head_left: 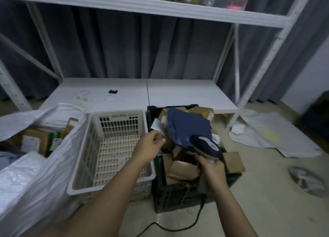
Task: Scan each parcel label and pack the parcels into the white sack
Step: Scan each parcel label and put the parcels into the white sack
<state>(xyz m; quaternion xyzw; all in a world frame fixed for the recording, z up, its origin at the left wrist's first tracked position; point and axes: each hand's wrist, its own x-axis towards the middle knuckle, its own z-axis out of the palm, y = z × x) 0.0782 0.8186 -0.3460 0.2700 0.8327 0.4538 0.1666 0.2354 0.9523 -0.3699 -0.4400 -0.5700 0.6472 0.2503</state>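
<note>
**Trainee:** Left hand (151, 144), fingers curled, pinches the edge of the blue parcel (188, 128) over the black crate (178, 197). Is the grip adequate?

**Instructor:** Adequate, in my judgement, provided the parcel is turned until its label faces the scanner (206, 146). A white slip shows at the pinch; whether that is the label I cannot tell.

**Trainee:** And the right hand (211, 171)?

**Instructor:** Wrapped round the scanner handle, above the crate's near side, head nearly touching the parcel. Best to draw it back slightly and hold the label flat.

**Trainee:** Then where?

**Instructor:** Left of the crate, past the beige basket (110, 147), lies the white sack (35, 165), mouth open, parcels visible inside.
</note>
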